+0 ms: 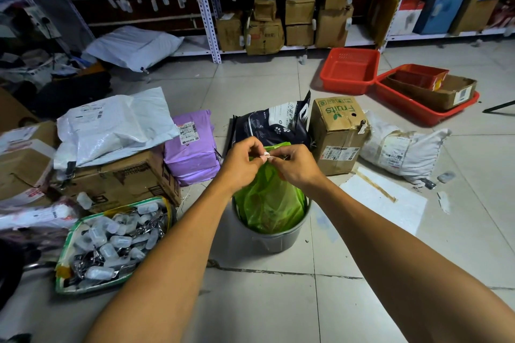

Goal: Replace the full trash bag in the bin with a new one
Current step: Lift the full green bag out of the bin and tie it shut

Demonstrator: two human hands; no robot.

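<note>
green bag gathered above the bin

both hands meet over the grey bin (pixel 274 237) on the floor. the left hand (pixel 242 162) and right hand (pixel 296 164) each pinch the top of the green trash bag (pixel 269 200), which sits inside the bin, grips clamped on the plastic.

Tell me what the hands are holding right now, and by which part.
Both hands, left hand and right hand, pinch the gathered top of the green trash bag, which sits in the grey bin.

Pale tiled floor (pixel 259 301), white metal shelving (pixel 204 8) behind, dim light
</note>
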